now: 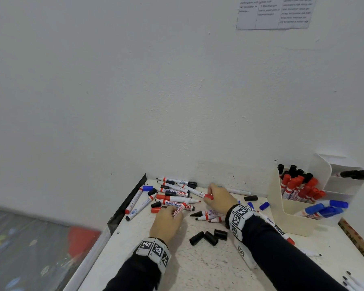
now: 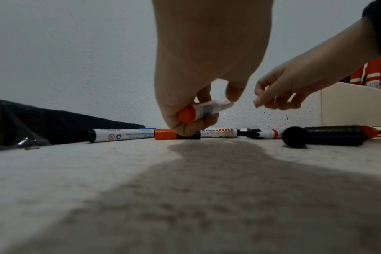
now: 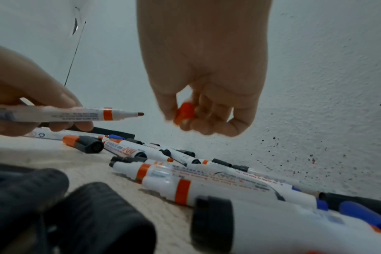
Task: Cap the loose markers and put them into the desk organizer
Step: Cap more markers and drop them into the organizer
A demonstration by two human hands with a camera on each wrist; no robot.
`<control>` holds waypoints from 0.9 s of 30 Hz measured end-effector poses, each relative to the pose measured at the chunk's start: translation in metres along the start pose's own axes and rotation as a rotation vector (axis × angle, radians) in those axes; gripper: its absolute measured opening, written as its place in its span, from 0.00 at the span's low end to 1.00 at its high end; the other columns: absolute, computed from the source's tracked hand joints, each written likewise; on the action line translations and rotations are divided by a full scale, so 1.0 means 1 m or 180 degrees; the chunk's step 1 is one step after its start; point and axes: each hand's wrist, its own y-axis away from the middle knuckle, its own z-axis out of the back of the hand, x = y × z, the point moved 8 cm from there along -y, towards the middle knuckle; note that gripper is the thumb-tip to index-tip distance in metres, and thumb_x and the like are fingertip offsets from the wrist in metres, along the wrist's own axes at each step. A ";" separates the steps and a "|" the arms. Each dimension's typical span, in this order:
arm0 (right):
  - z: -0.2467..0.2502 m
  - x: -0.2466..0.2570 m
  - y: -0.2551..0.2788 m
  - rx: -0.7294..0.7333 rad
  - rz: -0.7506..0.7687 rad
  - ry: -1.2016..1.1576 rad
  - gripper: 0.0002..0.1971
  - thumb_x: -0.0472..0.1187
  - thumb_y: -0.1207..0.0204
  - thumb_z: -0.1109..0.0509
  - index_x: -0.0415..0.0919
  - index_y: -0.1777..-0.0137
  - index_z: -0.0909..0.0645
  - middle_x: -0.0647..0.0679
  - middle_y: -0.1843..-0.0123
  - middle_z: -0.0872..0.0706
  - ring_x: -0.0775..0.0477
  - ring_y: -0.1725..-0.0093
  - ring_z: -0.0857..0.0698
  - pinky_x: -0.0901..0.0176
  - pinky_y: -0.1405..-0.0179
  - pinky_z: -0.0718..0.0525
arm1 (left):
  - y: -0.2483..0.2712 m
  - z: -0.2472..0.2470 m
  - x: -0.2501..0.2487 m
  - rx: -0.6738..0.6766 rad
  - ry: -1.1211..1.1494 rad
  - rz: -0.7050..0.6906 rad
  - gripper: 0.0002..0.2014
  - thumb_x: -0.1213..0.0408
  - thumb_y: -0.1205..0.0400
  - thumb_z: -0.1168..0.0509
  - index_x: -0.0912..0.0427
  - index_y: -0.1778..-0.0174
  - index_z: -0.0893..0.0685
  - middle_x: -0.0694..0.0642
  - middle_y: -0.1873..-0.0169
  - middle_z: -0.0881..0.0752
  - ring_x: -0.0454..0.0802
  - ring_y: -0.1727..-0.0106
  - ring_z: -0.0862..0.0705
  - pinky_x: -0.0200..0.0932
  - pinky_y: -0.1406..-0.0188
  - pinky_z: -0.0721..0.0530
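left hand (image 3: pixel 33 110) grips uncapped red marker (image 3: pixel 76 114), tip toward right hand (image 3: pixel 205 106), which pinches red cap (image 3: pixel 184 112), likely lined up for capping above bench (image 1: pixel 177 265).

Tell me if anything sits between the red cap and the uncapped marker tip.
Nothing visible does. The right hand pinches the red cap; the left hand holds the marker, with open air between tip and cap.

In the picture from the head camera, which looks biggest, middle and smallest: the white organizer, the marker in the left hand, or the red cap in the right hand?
1. The white organizer, biggest by far.
2. The marker the left hand holds; the hand hides part of it.
3. The red cap pinched by the right hand, smallest.
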 end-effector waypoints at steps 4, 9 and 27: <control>0.014 0.010 0.006 -0.0286 0.0140 -0.0647 0.14 0.41 0.14 0.47 0.40 0.34 0.27 0.47 0.56 0.19 0.50 0.62 0.21 0.61 0.61 0.22 | 0.002 -0.002 -0.004 0.0028 0.0039 -0.0062 0.12 0.61 0.18 0.37 0.57 0.40 0.18 0.52 0.51 0.16 0.42 0.56 0.18 0.36 0.51 0.17; 0.022 0.016 0.011 -0.0559 0.0098 -0.0973 0.09 0.36 0.18 0.38 0.38 0.39 0.27 0.45 0.43 0.24 0.51 0.48 0.23 0.66 0.49 0.26 | 0.004 0.001 -0.011 0.0012 -0.0024 -0.0160 0.17 0.61 0.18 0.37 0.56 0.33 0.23 0.52 0.41 0.18 0.43 0.46 0.20 0.38 0.39 0.21; 0.005 0.013 0.030 0.0071 0.0020 -0.0844 0.17 0.52 0.17 0.43 0.42 0.61 0.26 0.51 0.69 0.25 0.55 0.71 0.28 0.64 0.68 0.29 | 0.017 -0.001 -0.036 0.0223 0.0315 -0.0674 0.09 0.60 0.19 0.34 0.48 0.44 0.19 0.46 0.54 0.19 0.38 0.56 0.23 0.35 0.58 0.23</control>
